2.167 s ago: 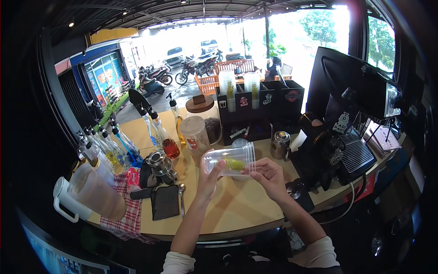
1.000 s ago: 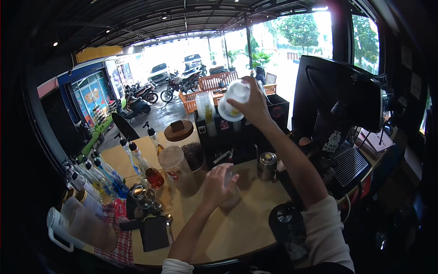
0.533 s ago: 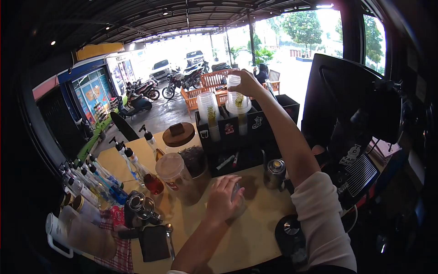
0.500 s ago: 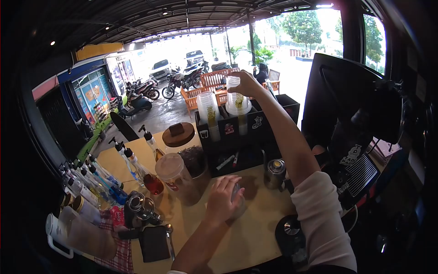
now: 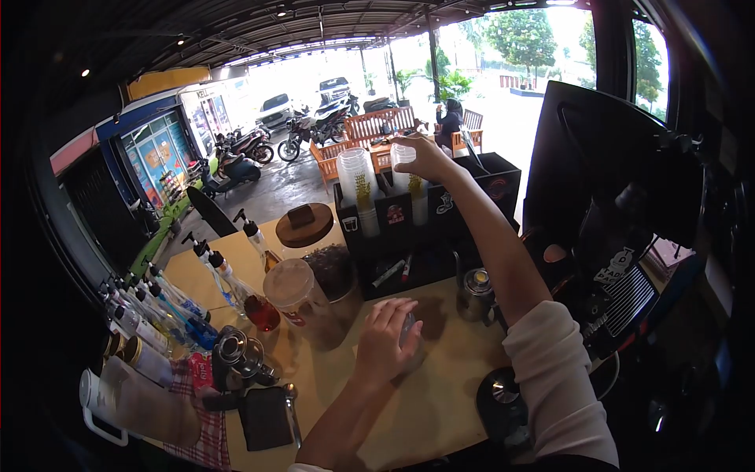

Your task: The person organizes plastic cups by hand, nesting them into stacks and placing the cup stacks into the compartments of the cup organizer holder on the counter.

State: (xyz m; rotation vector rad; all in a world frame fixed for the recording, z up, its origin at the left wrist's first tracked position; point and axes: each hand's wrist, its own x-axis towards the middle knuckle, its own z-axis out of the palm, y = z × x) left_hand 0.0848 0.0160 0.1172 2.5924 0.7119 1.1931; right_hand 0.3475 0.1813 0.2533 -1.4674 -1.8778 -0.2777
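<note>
My right hand (image 5: 425, 158) reaches over the black cup holder (image 5: 464, 212) and is closed round the rim of the right-hand stack of clear plastic cups (image 5: 410, 184), which carry yellow-green print. To its left, another stack of clear cups (image 5: 359, 185) stands in the same holder. Low on the wooden counter, my left hand (image 5: 387, 338) is curved round a clear plastic cup (image 5: 408, 324); the fingers and palm hide most of it.
Left of my left hand stand a lidded plastic tub (image 5: 295, 291), a jar with a wooden lid (image 5: 305, 225) and several pump bottles (image 5: 228, 279). A metal pitcher (image 5: 476, 293) stands at the right. Markers (image 5: 388, 272) lie before the holder. A dark monitor (image 5: 605, 157) rises at far right.
My right hand has come down slightly, and the cup it grips now sits lower in the stack. My left hand stays in place. The view has shifted a little.
</note>
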